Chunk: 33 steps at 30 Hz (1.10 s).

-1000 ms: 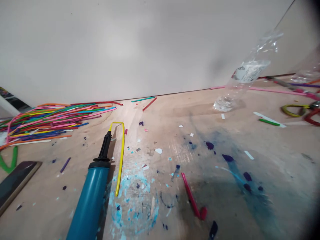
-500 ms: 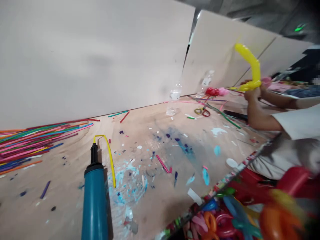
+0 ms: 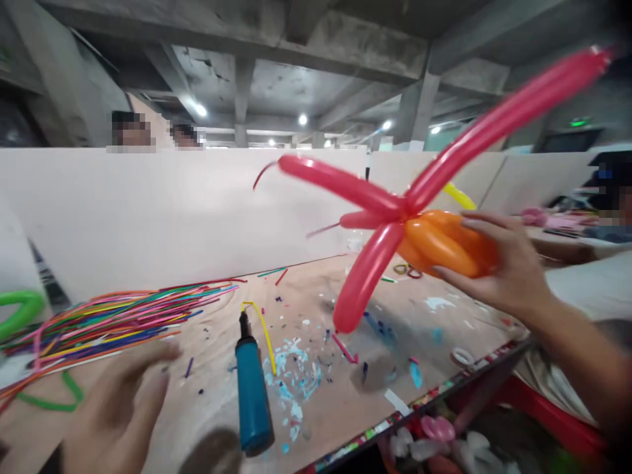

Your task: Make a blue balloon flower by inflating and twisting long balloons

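Note:
My right hand (image 3: 498, 270) is up at the right, fingers wrapped round the orange part of a twisted balloon figure (image 3: 434, 243) whose long red balloon arms spread up and left. My left hand (image 3: 116, 411) hovers low at the left, blurred, fingers apart and holding nothing, near the pile of uninflated coloured balloons (image 3: 113, 322). A teal hand pump (image 3: 253, 392) lies on the wooden table (image 3: 345, 388) between my hands, with a limp yellow balloon (image 3: 261, 326) on its nozzle.
White partition boards (image 3: 172, 210) stand along the table's far side. Paint stains and balloon scraps dot the tabletop. A green balloon loop (image 3: 17, 309) sits far left. More balloons lie below the table's front edge (image 3: 429, 434). A person in white sits at the right.
The view has lifted and swung from the tabletop to the room. My right hand has come up holding the red and orange balloon figure, and my left hand has entered at the lower left.

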Motion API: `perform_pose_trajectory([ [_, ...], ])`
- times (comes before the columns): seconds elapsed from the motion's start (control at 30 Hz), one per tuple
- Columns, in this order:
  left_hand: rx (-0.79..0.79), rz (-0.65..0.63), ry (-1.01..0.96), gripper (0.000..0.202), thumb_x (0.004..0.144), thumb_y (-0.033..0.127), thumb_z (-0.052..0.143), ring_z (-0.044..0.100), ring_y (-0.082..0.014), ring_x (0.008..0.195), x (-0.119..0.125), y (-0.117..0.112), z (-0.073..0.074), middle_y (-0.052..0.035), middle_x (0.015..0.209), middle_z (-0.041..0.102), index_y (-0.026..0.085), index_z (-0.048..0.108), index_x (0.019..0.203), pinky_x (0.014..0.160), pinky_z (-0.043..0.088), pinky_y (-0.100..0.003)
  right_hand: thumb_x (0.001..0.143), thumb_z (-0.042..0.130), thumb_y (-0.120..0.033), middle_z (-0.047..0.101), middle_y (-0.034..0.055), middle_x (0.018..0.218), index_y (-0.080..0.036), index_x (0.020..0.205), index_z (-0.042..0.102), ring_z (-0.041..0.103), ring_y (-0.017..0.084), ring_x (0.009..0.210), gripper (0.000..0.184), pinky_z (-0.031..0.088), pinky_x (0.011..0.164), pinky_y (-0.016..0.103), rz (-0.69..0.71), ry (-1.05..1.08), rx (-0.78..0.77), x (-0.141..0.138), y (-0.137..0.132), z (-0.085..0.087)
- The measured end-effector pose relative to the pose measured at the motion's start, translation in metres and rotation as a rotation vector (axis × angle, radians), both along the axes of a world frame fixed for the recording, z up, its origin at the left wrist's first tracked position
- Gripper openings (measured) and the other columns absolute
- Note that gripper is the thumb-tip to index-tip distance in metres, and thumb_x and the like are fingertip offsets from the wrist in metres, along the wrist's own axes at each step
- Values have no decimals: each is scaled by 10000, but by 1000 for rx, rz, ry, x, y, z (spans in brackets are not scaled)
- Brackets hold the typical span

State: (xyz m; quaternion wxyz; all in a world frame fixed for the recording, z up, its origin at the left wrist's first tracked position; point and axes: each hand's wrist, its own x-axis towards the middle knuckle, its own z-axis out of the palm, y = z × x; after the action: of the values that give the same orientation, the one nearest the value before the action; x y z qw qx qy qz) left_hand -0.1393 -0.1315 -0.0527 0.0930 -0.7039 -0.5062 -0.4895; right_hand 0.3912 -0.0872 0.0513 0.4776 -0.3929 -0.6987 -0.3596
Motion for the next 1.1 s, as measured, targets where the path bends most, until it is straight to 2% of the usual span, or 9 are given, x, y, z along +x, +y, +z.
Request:
perform_pose_trajectory([
  [0.1,124,16,66,448,851,364,577,538,-290,1167,18,34,57,-120,1235,566,201,479,1256,986,457,-474,673,798,-377,518,116,1356,-349,1402,439,528,279,1221,812,443,1010,457,190,-307,-58,-42,30,15],
  [0.2,177,18,279,659,752,373,688,320,-375,1364,46,65,89,-179,1440,415,169,452,1333,1116,240,-582,742,742,-358,528,45,1369,-376,1339,499,512,279,1241,645,428,1021,497,296,-527,-168,-86,45,27],
  [0.33,-236,-325,200,553,730,396,704,613,-292,952,75,93,93,-106,1039,669,185,565,1222,893,456,-464,789,710,-332,576,-21,1320,-360,1169,609,490,233,1267,394,348,1106,499,435,-604,-313,-136,43,55],
  [0.5,-559,-673,-632,364,773,405,672,538,-118,547,76,108,87,23,705,552,176,556,1031,543,447,-257,758,734,-379,544,58,1316,-292,1201,567,451,263,1286,481,243,1142,541,363,-38,-37,-153,45,84],
  [0.6,-692,-928,-1080,355,797,437,656,513,-69,531,65,106,83,38,748,526,198,539,1032,503,435,-201,778,678,-380,587,75,1208,-266,1168,544,550,228,1143,428,407,1023,474,556,564,-71,-153,75,58],
  [0.7,-740,-1038,-1243,316,829,461,618,491,-48,506,58,102,69,22,762,537,164,564,922,462,421,-174,704,672,-418,662,43,915,-223,932,586,635,214,866,312,500,826,426,857,1048,-749,-178,109,-7],
  [0.83,-918,-954,-1286,373,855,520,563,489,-65,457,63,103,33,8,684,557,149,587,870,425,428,-183,800,581,-505,696,100,1000,-190,1010,630,652,223,924,382,479,841,381,1261,1168,-1551,-248,123,-93],
  [0.93,-1151,-870,-1206,458,847,581,530,538,-114,464,71,107,2,-20,604,570,130,593,800,462,487,-234,826,467,-563,706,66,928,-226,999,614,661,229,814,406,500,745,383,1574,1434,-1615,-294,128,-117],
  [1.1,-1272,-706,-1150,519,818,634,519,590,-165,495,66,113,-23,-59,618,629,127,618,764,470,503,-275,774,426,-669,691,54,755,-226,854,612,637,264,710,487,463,527,346,1600,1527,-1625,-326,148,-117],
])
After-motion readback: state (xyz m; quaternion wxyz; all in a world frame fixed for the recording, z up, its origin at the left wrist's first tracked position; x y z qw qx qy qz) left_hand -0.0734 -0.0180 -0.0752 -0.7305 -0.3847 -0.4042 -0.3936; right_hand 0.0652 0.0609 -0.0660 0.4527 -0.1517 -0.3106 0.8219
